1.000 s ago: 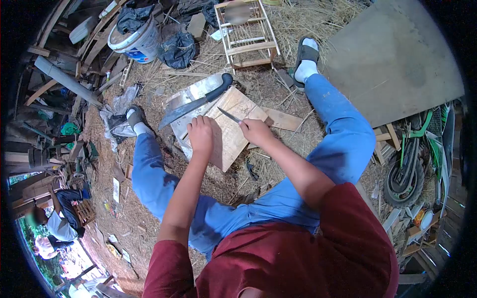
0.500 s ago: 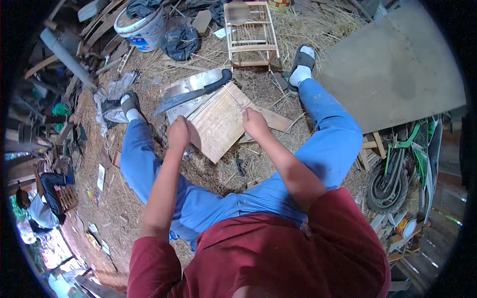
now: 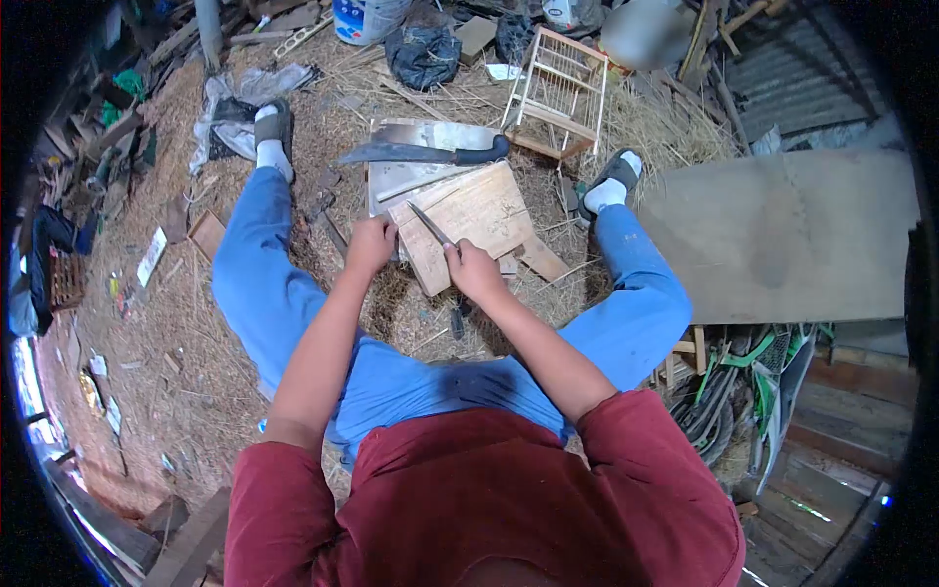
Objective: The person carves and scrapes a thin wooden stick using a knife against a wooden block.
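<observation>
My right hand (image 3: 471,266) is closed on a small knife (image 3: 428,223), whose blade points up and left over a light wooden board (image 3: 479,210). Beside the board's left corner, my left hand (image 3: 372,245) is closed; what its fingers hold, if anything, is too small to make out. A thin wooden strip (image 3: 425,184) lies along the board's upper left edge. Behind it, a machete (image 3: 421,153) with a black handle rests across a pale metal-like slab (image 3: 391,178).
A wooden cage-like frame (image 3: 558,93) stands beyond the board. Black plastic bags (image 3: 423,57) and a white bucket (image 3: 370,18) are at the top. A large flat panel (image 3: 782,240) lies at the right, above a green bicycle-like machine (image 3: 719,401). Straw covers the ground.
The view has turned, so the scene sits differently. The knife blade now shows over the board's left part, and my right hand has moved left and nearer to my left hand.
</observation>
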The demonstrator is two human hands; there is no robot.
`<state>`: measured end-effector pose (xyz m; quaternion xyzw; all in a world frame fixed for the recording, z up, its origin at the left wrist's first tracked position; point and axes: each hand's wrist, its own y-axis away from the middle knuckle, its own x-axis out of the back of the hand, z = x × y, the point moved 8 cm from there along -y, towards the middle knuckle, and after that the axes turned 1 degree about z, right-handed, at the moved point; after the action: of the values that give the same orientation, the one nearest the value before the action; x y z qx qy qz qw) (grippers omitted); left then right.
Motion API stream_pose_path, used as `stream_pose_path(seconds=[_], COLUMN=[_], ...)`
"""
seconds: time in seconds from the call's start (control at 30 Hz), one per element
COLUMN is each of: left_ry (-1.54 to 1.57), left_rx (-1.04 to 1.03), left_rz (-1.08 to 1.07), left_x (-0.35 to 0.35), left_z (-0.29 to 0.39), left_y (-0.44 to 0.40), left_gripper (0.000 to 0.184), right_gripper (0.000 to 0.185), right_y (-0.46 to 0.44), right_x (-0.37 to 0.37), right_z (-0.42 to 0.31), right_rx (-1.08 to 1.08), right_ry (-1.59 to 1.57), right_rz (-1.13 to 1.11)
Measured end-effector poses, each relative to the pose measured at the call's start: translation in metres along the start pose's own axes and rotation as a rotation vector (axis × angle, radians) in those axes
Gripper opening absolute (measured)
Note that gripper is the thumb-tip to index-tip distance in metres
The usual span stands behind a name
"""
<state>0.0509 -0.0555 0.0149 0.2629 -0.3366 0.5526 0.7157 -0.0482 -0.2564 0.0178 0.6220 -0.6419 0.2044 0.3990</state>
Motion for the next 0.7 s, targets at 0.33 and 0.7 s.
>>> stream_pose_path(seconds=[0.33, 0.7], left_ry=[0.135, 0.15], left_rx=[0.063, 0.106], left_rz=[0.015, -0.034], left_x=[-0.008, 0.0], left_z=[-0.011, -0.003], left_y=[0.0, 0.003], left_gripper=[0.025, 0.021], right_gripper=[0.055, 0.053], right_y=[0.008, -0.002], right_x=[-0.017, -0.01], right_z=[-0.013, -0.001], right_rx=[0.023, 0.069], right_ry=[0.186, 0.215], right_rz=[-0.055, 0.047])
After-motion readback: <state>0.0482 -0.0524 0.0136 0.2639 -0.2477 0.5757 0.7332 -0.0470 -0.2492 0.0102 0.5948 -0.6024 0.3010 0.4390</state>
